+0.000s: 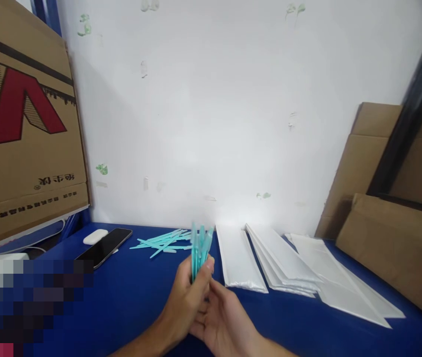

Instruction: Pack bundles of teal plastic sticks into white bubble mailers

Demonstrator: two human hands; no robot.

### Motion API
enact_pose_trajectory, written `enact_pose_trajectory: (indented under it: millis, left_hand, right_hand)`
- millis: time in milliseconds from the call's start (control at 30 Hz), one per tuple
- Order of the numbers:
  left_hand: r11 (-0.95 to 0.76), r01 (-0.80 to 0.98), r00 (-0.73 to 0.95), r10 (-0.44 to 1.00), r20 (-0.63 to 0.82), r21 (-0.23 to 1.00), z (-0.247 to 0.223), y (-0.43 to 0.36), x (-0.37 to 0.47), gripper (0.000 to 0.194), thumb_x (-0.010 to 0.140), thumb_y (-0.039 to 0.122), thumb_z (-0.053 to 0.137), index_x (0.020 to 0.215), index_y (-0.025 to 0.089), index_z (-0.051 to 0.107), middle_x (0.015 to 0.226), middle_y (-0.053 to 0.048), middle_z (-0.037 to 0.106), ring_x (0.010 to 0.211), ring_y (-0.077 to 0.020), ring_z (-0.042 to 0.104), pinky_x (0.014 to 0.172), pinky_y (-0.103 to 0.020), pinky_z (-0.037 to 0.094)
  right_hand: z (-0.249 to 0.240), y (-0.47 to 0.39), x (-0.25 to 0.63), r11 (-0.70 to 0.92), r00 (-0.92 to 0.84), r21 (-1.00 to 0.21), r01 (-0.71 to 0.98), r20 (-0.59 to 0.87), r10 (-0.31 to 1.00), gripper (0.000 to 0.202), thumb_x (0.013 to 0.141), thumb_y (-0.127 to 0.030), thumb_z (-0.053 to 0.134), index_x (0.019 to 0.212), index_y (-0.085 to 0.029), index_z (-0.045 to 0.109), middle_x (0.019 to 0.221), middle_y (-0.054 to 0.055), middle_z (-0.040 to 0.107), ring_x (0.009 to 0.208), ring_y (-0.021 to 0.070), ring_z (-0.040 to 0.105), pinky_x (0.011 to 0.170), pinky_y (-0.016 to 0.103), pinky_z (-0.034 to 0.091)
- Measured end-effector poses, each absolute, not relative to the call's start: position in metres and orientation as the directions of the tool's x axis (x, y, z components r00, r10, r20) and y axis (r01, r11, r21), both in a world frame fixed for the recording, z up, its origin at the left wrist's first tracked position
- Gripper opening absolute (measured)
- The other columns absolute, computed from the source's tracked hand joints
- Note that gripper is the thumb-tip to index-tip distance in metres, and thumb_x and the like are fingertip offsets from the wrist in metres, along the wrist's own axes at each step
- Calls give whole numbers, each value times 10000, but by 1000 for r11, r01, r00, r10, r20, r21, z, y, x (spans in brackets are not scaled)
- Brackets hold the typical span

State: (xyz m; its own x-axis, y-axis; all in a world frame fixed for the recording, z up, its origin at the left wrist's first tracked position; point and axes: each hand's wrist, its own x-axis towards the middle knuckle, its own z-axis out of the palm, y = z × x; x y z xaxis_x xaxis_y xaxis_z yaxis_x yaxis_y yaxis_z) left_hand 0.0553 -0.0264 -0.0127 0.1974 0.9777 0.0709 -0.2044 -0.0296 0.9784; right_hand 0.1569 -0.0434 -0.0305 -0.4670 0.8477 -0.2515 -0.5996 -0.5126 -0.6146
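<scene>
My left hand [186, 302] is closed around an upright bundle of slim teal plastic sticks [200, 248], its thumb pressed along their near side. The sticks' wider ends point up and look slightly blurred. Cupped against the underside of that hand is my right hand [227, 317], palm showing and fingers reaching left, partly hidden behind the left hand. Whether it touches the lower ends of the sticks is hidden. More teal sticks lie in a loose, crossed pile [164, 242] just beyond my left hand.
A blue table [140, 297] meets a white wall. Right of my hands lie a white padded packet [240, 258], a fanned stack of packets [285, 260] and flat white sleeves [344, 282]. A phone [106, 245] and white case [95, 236] are left; cardboard boxes [28, 168] flank both sides.
</scene>
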Motion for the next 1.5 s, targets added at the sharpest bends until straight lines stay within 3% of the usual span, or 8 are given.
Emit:
enact_pose_trajectory:
  millis: [133,267,433,533,633,900,1300,1500]
  left_hand:
    - [-71,-41,253,964,79,997,-17,-25,60,455,866,641,566,926,192,617,582,63,423,539,-101,378,488,-193,324]
    - [10,-126,343,939,34,992,1,-22,54,469,853,634,593,980,183,607,576,91,340,479,-62,224,427,-171,191]
    - [191,-234,505,862,-49,953,8,-19,47,465,832,635,609,818,174,550,561,95,351,425,-32,138,400,-195,65]
    - [221,-188,529,844,-91,957,-1,-18,50,476,821,627,621,729,180,482,567,79,401,411,-23,184,395,-190,76]
    - [228,-176,523,846,-105,958,-6,-22,53,450,817,616,625,790,196,468,599,67,474,403,-24,209,392,-186,83]
    - [170,-205,517,855,-41,964,3,-26,52,452,896,566,553,711,155,524,614,19,514,430,-30,252,400,-190,107]
    - [185,-197,548,835,-48,963,-5,-24,51,561,906,613,482,634,128,560,576,-5,487,407,-35,234,402,-220,87]
    - [208,-219,570,820,-48,953,-3,-24,51,545,914,596,474,648,128,555,595,-19,508,408,-38,246,403,-224,83]
  right_hand:
    - [-32,-47,165,-532,-495,-628,-569,-255,831,580,846,-673,555,1005,-124,650,772,62,677,759,206,691,877,363,493]
    - [-33,-49,171,-467,-524,-716,-519,-165,835,732,806,-777,499,1075,-112,644,978,144,704,909,245,687,888,381,475]
    - [-17,-51,184,-67,-240,-871,-486,59,969,564,872,-692,515,1178,-229,611,1071,79,690,979,241,649,864,365,469]
    - [-10,-47,192,173,-137,-945,-277,217,966,418,899,-590,579,1103,-230,641,1027,43,677,955,221,622,864,325,464]
    - [-8,-42,196,297,-79,-949,-110,306,949,345,887,-528,639,984,-197,650,884,14,662,900,207,613,818,281,457]
    - [-6,-38,195,307,-122,-949,-71,313,942,391,954,-530,534,958,-153,641,610,-17,608,556,158,606,598,263,433]
    - [-7,-38,194,303,-83,-947,-107,312,947,349,912,-513,611,892,-164,610,719,-2,644,525,114,604,510,209,445]
    - [-11,-37,194,301,-63,-947,-115,309,949,360,920,-514,600,988,-161,618,721,8,653,538,131,613,497,218,437]
